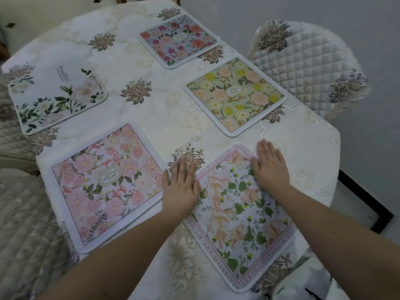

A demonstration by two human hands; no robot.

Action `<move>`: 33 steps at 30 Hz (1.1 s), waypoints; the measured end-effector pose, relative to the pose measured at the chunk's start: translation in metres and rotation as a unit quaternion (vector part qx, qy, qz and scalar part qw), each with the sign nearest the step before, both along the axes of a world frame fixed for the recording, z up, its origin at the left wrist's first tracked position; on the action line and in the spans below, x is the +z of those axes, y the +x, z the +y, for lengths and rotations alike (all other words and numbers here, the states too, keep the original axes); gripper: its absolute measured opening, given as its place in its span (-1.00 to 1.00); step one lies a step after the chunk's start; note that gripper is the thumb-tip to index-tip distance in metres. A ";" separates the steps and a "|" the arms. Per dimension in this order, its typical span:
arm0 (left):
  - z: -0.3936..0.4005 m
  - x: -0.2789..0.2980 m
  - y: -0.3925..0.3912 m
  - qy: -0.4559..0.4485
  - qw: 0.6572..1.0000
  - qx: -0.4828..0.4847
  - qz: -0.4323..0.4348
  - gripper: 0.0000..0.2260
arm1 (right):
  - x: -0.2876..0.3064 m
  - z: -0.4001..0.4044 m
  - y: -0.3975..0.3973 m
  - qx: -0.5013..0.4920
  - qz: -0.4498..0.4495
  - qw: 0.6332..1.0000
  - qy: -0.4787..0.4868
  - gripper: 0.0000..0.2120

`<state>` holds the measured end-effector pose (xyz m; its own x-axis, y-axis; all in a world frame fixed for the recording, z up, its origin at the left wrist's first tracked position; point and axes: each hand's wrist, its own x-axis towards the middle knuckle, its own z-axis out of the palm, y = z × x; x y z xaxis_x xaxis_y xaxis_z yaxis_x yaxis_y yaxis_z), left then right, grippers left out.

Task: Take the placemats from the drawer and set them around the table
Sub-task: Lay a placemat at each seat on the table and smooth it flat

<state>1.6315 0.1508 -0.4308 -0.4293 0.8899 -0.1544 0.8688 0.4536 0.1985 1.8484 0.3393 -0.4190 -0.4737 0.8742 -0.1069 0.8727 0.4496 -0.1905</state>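
The rectangular fabric placemat with peach flowers and a pink lettered border (238, 213) lies skewed at the near table edge. It could slide on the smooth cream embroidered tablecloth (151, 118) and hang over the edge if pushed unevenly. The left hand (181, 187) presses its left border, the right hand (270, 165) its far corner, both with flat, straight fingers, gripping nothing.

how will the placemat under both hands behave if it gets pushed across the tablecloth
The placemat lies thin and flat, so it is probably light and would slide rather than tip. Pushed by the left hand and right hand, it may drag and wrinkle the tablecloth. Its soft edge suggests it flops when lifted.
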 end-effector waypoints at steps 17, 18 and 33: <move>0.017 -0.001 0.051 0.002 0.985 -0.172 -0.013 -0.41 | -0.007 -0.091 0.007 -0.018 0.012 1.000 -0.023 -0.40; 0.016 -0.002 0.049 0.004 0.981 -0.196 -0.007 -0.41 | -0.007 -0.089 0.016 -0.031 0.012 0.999 -0.027 -0.39; 0.010 -0.001 0.022 0.017 0.957 -0.289 -0.006 -0.47 | -0.006 -0.095 0.100 -0.189 0.038 0.981 -0.028 -0.40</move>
<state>1.6535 0.1609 -0.4318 0.1370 0.9828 -0.1236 0.9702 -0.1079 0.2170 1.9481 0.2445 -0.4251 -0.1247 0.9828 -0.1362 0.9575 0.0832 -0.2762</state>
